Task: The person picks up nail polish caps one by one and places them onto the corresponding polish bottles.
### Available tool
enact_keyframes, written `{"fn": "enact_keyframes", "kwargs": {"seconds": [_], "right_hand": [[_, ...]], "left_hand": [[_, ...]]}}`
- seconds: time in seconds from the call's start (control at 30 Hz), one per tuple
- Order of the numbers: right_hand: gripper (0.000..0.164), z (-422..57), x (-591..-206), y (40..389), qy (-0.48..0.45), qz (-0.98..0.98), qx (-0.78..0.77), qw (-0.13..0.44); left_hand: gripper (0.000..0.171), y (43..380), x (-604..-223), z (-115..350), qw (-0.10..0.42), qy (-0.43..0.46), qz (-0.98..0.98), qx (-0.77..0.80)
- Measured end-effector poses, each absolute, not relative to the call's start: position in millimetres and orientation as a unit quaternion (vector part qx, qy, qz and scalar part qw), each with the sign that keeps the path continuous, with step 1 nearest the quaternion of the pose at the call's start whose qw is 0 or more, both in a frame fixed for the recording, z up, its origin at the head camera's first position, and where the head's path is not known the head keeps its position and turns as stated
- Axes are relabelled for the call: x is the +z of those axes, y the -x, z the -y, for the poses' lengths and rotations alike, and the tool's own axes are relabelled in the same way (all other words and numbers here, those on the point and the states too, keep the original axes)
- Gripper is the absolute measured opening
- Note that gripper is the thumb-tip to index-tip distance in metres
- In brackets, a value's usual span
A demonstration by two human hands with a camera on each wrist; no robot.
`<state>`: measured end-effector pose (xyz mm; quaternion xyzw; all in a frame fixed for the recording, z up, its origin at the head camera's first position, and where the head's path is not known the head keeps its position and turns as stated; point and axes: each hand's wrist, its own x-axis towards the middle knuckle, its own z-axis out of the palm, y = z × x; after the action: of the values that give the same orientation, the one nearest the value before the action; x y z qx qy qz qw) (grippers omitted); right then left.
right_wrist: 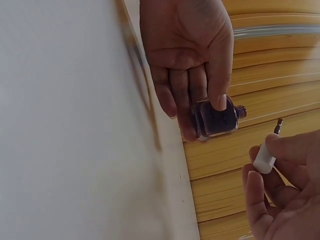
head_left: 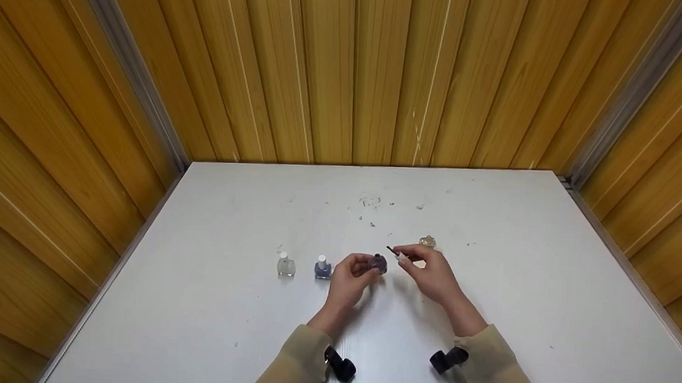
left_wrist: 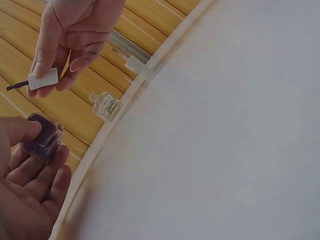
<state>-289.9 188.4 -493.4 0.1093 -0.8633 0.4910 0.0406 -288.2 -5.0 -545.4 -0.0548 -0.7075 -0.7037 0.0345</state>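
In the head view, my left hand (head_left: 350, 281) pinches an uncapped bottle of dark purple nail polish (head_left: 378, 264) between thumb and fingers. Its bare neck shows in the right wrist view, where the thumb presses on the flat side of the glass. My right hand (head_left: 433, 274) holds a white nail polish cap (right_wrist: 264, 160) by thumb and fingertips. From that cap sticks a short brush (left_wrist: 17, 86), coated dark, its tip apart from the bottle neck. Both hands are above the white table, close together, the brush to the right of the bottle.
Left of my hands stand a capped clear bottle (head_left: 286, 266) and a capped blue-violet bottle (head_left: 322, 269). A small clear glass bottle (head_left: 427, 241) sits just beyond my right hand, partly covered by it. Wood-look panels (head_left: 381, 72) wall in the table (head_left: 226, 324), which has dark specks.
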Motion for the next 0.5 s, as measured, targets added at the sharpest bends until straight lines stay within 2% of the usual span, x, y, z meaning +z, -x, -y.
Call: {"fn": "enact_keyframes", "kwargs": {"seconds": [0.27,0.5], "right_hand": [[0.030,-194,-487,286,-0.131,0.868,0.477,0.036],[0.017,-196,-481,284,-0.132,0.880,0.453,0.058]], "left_hand": [[0.028,284,-549,7,0.022,0.063,0.701,-0.710],[0.028,283,-551,7,0.014,0.063,0.705,-0.706]]}}
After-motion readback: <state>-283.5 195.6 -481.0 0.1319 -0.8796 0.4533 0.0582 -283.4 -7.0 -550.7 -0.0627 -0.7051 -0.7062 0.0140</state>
